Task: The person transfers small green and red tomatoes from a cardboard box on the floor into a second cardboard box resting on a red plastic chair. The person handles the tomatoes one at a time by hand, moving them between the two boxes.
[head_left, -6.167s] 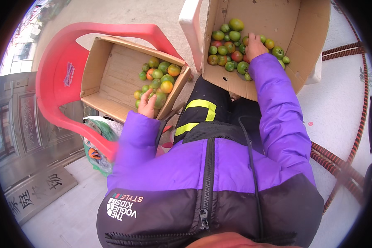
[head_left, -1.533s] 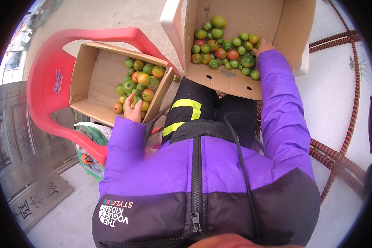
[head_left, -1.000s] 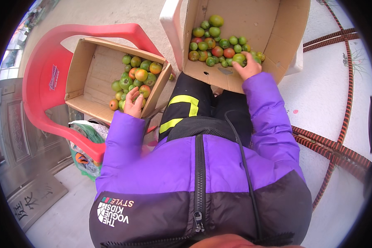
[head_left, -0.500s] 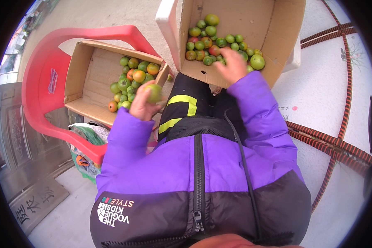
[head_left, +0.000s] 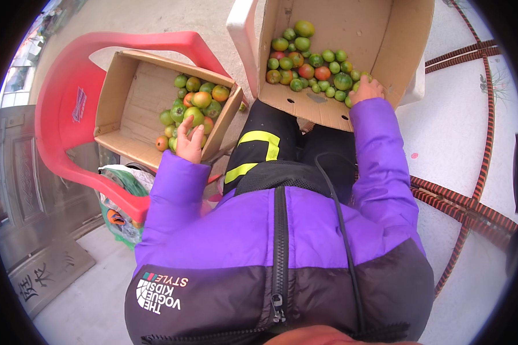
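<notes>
The bare left hand is reaching into the smaller open brown cardboard box, at its near right part. Its grip is standing rather wide, with thumb and fingers parted, just beside a large round green tomato; whether a fingertip is touching it, I cannot tell. This tomato is lying on the pile of green and orange tomatoes at the right end of the box. A red plastic armchair is carrying this box on the left.

The bare right hand is reaching into the larger open brown cardboard box, at its near right part. Its fingers are bending at the right edge of the green and reddish tomatoes, which are lying on the left and near parts. I cannot tell if its grip is holding one.
</notes>
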